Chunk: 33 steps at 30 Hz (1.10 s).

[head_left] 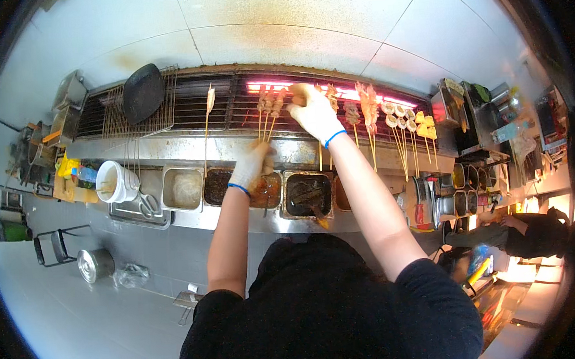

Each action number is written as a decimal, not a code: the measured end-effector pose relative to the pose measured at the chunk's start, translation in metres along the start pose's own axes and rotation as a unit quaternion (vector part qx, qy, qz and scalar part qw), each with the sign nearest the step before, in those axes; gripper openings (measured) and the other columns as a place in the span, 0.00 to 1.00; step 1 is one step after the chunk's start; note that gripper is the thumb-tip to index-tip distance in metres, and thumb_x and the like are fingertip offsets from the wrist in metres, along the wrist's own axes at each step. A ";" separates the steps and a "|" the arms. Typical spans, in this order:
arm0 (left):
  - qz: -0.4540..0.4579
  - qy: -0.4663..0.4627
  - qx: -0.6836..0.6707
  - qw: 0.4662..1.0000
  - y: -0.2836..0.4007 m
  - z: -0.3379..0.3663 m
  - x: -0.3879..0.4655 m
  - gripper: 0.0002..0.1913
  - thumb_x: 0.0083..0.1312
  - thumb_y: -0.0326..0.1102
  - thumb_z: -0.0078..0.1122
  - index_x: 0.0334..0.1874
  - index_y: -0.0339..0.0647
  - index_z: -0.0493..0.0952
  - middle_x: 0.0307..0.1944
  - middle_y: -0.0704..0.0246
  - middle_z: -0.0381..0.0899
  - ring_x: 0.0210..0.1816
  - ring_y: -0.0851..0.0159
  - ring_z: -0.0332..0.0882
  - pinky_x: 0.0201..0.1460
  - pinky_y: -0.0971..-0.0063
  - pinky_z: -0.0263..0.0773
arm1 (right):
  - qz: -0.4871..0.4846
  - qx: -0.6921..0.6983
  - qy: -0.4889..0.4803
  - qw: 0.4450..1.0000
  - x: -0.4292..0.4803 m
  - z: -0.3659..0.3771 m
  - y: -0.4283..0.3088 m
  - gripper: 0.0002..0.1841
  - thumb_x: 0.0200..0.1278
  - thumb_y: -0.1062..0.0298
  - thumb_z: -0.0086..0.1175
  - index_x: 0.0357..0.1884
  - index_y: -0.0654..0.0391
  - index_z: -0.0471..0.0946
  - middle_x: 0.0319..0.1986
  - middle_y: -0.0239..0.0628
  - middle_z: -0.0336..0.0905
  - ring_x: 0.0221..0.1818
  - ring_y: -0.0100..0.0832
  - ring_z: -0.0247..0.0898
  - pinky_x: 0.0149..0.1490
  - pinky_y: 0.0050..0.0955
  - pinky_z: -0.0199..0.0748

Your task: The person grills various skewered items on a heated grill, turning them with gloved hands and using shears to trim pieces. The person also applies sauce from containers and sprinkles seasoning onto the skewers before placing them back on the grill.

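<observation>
My left hand [252, 167], in a white glove, is closed around the lower ends of three meat skewers [270, 102], whose meat lies on the grill grate [191, 109]. Farther right, my gloved right hand [313, 111] is over the grate with curled fingers; whether they hold anything is unclear. It partly hides skewers beside it. To its right lie dark meat skewers [352, 112], pink skewers [369, 102], skewers of round pale pieces [400, 116] and skewers of yellow chunks [425, 125]. One pale skewer [210, 101] lies apart on the left. A heating element [270, 86] glows behind.
Metal pans line the near counter: one pale-filled pan [182, 189], a reddish sauce pan [270, 194] and a dark pan [308, 190] holding a brush. Left are a white bucket [118, 181], scissors [147, 205] and a black press [143, 93]. Another person [534, 235] is at far right.
</observation>
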<state>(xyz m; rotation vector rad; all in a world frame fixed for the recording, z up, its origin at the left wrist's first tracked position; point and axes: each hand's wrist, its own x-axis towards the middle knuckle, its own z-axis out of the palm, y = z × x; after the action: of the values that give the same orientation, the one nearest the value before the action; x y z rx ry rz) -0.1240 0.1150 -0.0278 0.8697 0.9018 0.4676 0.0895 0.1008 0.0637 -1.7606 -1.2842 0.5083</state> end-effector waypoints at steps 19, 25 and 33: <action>0.232 0.087 0.324 0.913 -0.010 0.001 0.000 0.24 0.72 0.21 0.50 0.71 0.35 0.71 0.40 0.59 0.79 0.38 0.60 0.80 0.41 0.61 0.79 | 0.146 0.252 0.012 0.957 -0.270 -0.118 0.036 0.24 0.67 0.86 0.58 0.67 0.66 0.77 0.61 0.47 0.82 0.63 0.37 0.81 0.68 0.34 0.79; -0.022 -0.134 -0.413 0.901 -0.013 -0.017 0.003 0.10 0.80 0.26 0.53 0.60 0.36 0.74 0.35 0.74 0.72 0.22 0.82 0.58 0.20 0.88 0.55 | 0.273 0.230 0.120 0.927 -0.343 -0.136 0.079 0.20 0.72 0.79 0.55 0.64 0.65 0.78 0.57 0.42 0.84 0.58 0.33 0.82 0.65 0.33 0.80; 0.012 -0.066 -0.355 0.932 -0.013 -0.018 0.008 0.07 0.83 0.29 0.51 0.47 0.32 0.75 0.25 0.78 0.62 0.20 0.77 0.58 0.18 0.84 0.55 | 0.156 0.249 0.112 0.949 -0.343 -0.149 0.071 0.20 0.73 0.77 0.60 0.65 0.66 0.79 0.55 0.44 0.87 0.57 0.32 0.83 0.64 0.31 0.81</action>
<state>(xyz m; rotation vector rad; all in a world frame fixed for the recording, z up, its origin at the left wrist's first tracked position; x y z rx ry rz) -0.1341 0.1212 -0.0485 0.2413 0.5300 0.6909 0.1069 -0.2780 0.0291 -1.5341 -0.6436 0.7168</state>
